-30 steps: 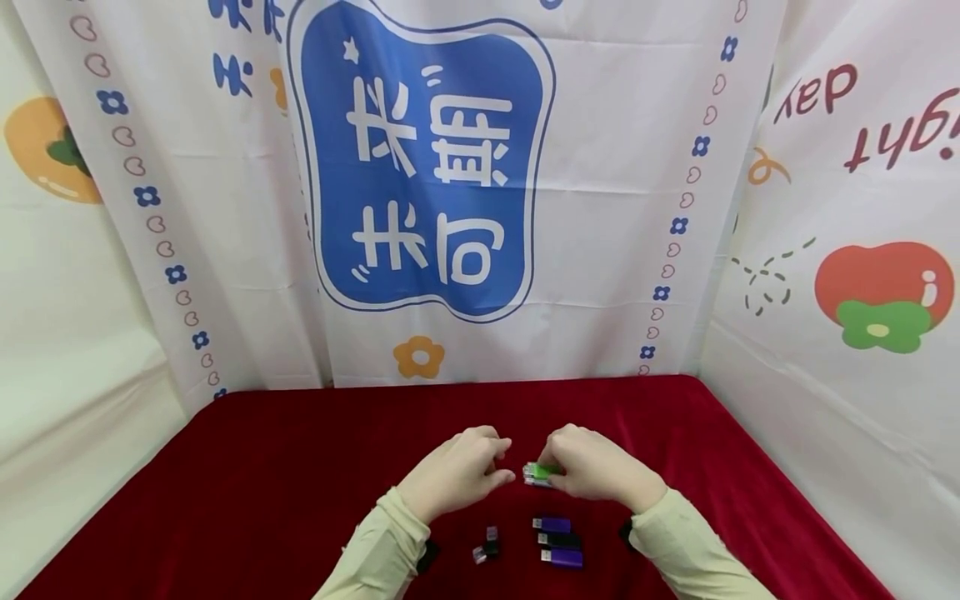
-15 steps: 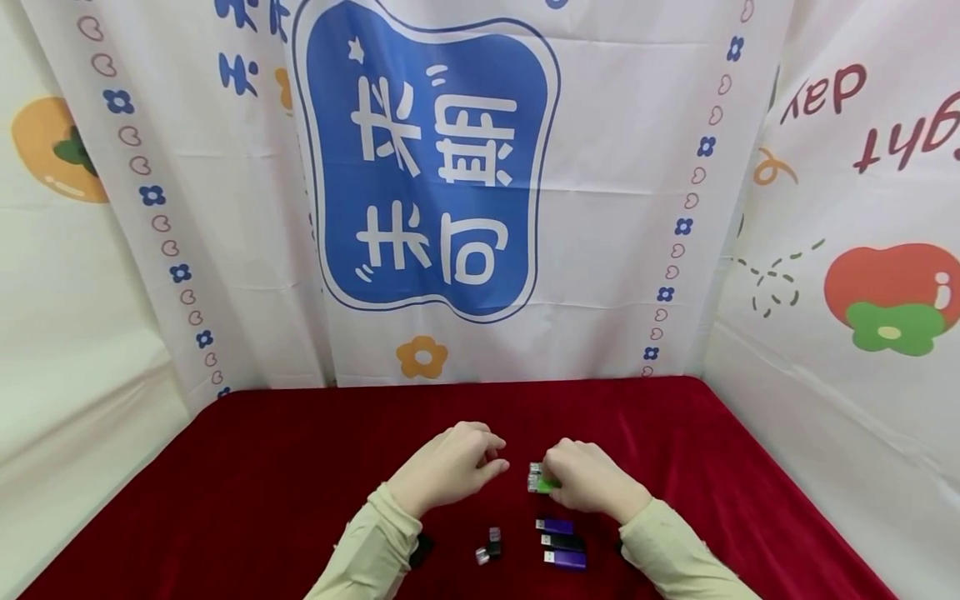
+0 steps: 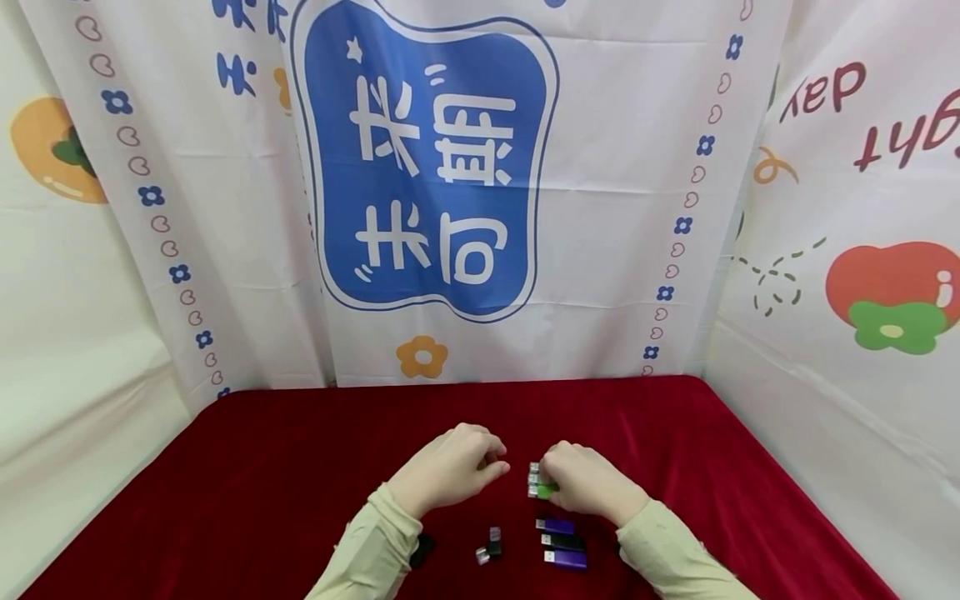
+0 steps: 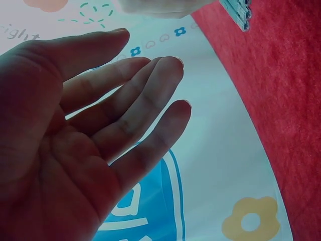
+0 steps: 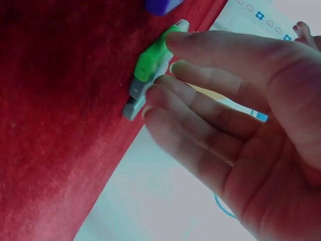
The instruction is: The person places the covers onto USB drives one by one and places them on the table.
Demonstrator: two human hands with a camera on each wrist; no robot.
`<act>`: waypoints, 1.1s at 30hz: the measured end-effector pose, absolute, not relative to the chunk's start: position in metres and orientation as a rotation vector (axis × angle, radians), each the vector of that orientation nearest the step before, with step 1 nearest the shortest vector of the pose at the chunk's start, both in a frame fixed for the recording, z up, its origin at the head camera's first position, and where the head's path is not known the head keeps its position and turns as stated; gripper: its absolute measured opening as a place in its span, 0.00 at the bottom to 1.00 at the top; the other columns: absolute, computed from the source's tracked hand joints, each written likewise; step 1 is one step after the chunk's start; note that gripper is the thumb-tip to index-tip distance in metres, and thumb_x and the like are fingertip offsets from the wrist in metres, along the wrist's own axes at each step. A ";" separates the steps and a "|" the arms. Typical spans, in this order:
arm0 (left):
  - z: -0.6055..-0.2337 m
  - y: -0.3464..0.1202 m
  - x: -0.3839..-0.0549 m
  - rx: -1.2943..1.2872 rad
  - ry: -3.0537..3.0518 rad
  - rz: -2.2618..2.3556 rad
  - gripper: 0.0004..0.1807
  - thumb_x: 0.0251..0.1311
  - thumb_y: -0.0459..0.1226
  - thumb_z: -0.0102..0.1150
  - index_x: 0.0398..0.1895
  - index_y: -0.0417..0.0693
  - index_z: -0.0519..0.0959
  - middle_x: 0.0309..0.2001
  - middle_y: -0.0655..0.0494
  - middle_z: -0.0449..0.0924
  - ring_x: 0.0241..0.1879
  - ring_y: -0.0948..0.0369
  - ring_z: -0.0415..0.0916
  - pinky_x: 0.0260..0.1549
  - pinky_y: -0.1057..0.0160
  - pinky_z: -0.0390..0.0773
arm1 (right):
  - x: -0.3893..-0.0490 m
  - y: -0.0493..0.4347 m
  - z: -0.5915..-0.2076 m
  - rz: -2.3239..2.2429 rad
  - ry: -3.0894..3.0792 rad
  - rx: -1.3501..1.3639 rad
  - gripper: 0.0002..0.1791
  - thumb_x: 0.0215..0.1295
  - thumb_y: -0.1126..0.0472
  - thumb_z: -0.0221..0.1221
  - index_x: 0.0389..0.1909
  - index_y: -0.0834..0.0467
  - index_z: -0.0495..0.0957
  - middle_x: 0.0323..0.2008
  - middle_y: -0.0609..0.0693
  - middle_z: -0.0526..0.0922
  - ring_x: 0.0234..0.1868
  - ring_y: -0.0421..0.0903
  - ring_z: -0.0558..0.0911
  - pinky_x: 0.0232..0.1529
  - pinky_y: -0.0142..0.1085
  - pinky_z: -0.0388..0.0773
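Observation:
My right hand [image 3: 588, 482] is over a row of USB sticks, its thumb against the green USB stick [image 5: 146, 64] and its fingertips on the row's other side. Grey USB sticks [image 5: 134, 106] lie alongside the green one, their bodies partly hidden by the fingers. In the head view three clear-capped ends [image 3: 533, 480] stick out leftward from under this hand. My left hand [image 3: 453, 468] hovers to the left of the row, fingers loosely bent and holding nothing; its palm shows in the left wrist view.
Nearer me lie a purple USB stick [image 3: 555, 527], a black one [image 3: 562, 542] and another purple one [image 3: 566, 560]. Small dark pieces with clear ends [image 3: 489, 549] lie left of them. Red velvet cloth [image 3: 315, 467] covers the table; printed white curtains [image 3: 600, 250] surround it.
My right hand has shifted slightly down and right with the green USB stick, and the ends now stand in an even row. My left hand has drawn back a little to the left.

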State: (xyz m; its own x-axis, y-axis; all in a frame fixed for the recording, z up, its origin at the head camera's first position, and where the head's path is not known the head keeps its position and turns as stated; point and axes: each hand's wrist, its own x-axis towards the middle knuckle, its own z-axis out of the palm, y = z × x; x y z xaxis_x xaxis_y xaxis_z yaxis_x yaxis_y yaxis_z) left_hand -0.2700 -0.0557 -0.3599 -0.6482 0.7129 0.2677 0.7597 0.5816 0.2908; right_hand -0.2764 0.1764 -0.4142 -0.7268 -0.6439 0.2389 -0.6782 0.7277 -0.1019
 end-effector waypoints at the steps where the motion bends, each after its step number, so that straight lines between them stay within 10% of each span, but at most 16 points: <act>1: -0.360 -0.056 -0.270 -1.256 -2.685 -0.581 0.07 0.63 0.37 0.65 0.40 0.45 0.86 0.35 0.61 0.83 0.32 0.67 0.77 0.31 0.71 0.77 | -0.276 0.177 -0.413 0.253 -2.738 1.057 0.14 0.48 0.68 0.72 0.17 0.54 0.76 0.19 0.39 0.70 0.20 0.36 0.65 0.20 0.30 0.68; 33: -0.363 -0.055 -0.270 -1.273 -2.753 -0.575 0.07 0.64 0.38 0.64 0.40 0.45 0.86 0.36 0.61 0.83 0.30 0.72 0.75 0.31 0.71 0.77 | -0.257 0.170 -0.395 0.218 -2.990 1.139 0.12 0.40 0.65 0.78 0.18 0.50 0.83 0.20 0.34 0.76 0.24 0.32 0.74 0.26 0.28 0.73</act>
